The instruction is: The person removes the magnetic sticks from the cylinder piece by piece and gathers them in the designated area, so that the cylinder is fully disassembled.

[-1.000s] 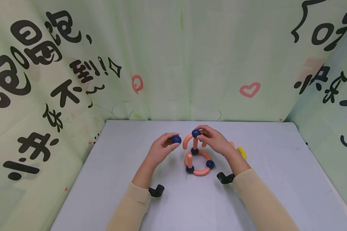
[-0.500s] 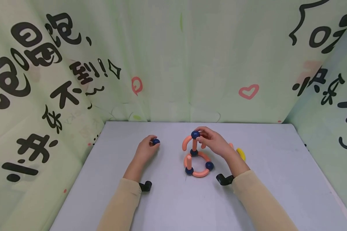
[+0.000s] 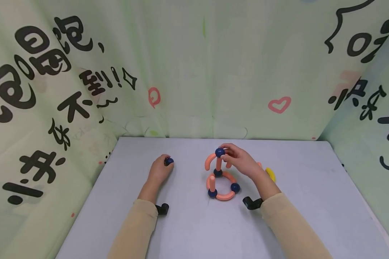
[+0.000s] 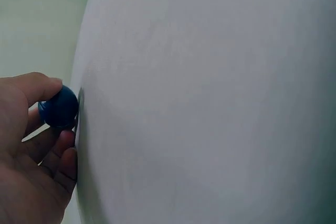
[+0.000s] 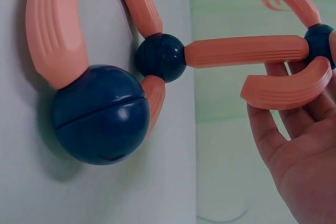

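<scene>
At the left of the table, my left hand (image 3: 159,169) pinches a loose dark blue ball (image 4: 59,107) between thumb and fingers, low by the tabletop; whether the ball touches it, I cannot tell. My right hand (image 3: 241,160) grips the top blue ball (image 3: 219,152) of a standing ball-and-stick model. An upright orange stick (image 5: 247,51) joins that ball to a lower blue ball (image 5: 161,57). Two curved orange sticks hang from the top ball, one of them (image 3: 209,162) to its left. Below, orange curves and blue balls form a ring (image 3: 225,195). Another straight stick (image 3: 212,184) rises from the ring's front-left ball.
Beyond my right forearm lie a yellow curved piece (image 3: 270,175) and an orange piece (image 3: 259,164), both partly hidden. A printed curtain (image 3: 188,72) hangs along the back and sides of the white table (image 3: 194,230).
My left hand has moved left, away from the model, and down toward the tabletop with its blue ball. The right hand keeps its grip on the top ball, and the model stays in place.
</scene>
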Motion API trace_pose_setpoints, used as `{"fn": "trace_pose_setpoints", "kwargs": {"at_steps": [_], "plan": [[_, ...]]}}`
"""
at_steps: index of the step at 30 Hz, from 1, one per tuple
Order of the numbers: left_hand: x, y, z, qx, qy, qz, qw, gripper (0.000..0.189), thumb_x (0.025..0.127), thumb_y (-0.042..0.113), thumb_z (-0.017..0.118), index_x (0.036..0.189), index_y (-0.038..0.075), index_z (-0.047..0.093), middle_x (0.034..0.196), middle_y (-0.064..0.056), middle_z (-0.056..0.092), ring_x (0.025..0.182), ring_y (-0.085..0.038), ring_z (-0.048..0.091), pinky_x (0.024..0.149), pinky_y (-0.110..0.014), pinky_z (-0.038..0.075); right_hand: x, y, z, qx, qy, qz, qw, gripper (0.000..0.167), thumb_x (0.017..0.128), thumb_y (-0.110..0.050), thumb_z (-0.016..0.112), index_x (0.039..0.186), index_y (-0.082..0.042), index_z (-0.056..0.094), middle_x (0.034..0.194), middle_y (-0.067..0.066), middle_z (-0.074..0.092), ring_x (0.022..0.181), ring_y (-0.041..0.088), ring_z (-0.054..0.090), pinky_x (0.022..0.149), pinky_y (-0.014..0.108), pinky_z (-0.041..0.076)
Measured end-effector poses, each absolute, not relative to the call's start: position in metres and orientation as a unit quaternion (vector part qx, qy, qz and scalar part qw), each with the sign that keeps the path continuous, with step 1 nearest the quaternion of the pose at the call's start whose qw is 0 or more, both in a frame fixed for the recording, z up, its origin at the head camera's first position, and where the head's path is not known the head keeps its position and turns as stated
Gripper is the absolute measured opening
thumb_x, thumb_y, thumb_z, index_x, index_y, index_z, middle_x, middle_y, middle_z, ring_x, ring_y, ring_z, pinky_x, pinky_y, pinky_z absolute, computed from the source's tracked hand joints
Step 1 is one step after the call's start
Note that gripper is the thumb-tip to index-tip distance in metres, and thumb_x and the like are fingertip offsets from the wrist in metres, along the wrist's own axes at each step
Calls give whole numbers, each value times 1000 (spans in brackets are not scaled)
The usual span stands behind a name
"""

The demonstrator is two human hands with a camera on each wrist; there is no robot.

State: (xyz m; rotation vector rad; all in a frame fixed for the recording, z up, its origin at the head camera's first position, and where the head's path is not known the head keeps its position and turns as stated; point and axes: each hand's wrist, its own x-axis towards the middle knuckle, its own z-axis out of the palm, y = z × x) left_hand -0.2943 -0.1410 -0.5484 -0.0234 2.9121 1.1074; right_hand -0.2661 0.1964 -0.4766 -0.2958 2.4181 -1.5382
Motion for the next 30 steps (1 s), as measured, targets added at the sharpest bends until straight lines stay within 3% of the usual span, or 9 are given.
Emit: {"fn": "trace_pose_setpoints", "kwargs": {"at_steps": [8,16,21,26,30], "plan": [[-293,-141,-554,-2,937,349,16,49,93,23,67,138,7,54,134,-22,58,126,-39,53,106,-51,44,-263,196,-478,-109,829,-533,127,37,100,-36,58,135,-28,49,121,7,66,86,32,63,97,54,45],[-294,-140,-553,12,939,344,16,56,90,23,71,140,8,52,137,-23,54,128,-41,51,108,-51,42,-265,197,-478,-109,836,-525,119,39,98,-41,60,135,-31,50,120,5,66,94,27,62,95,49,47],[-292,-138,-552,12,934,358,15,57,89,22,72,141,9,52,142,-23,51,131,-42,47,110,-51,40,-265,198,-479,-108,832,-530,119,41,97,-44,60,134,-32,50,120,5,67,95,31,61,97,54,46],[-289,-138,-552,1,933,359,0,57,88,22,72,140,10,53,144,-21,48,132,-43,44,110,-52,39,-266,197,-480,-106,837,-523,120,46,94,-51,61,135,-34,50,124,3,66,115,34,60,102,53,44],[-286,-135,-549,8,931,364,-21,55,88,22,73,138,10,55,146,-20,44,137,-42,39,113,-52,37,-265,197,-480,-108,835,-526,120,46,94,-50,61,135,-33,50,121,5,66,106,34,61,99,55,45]]}}
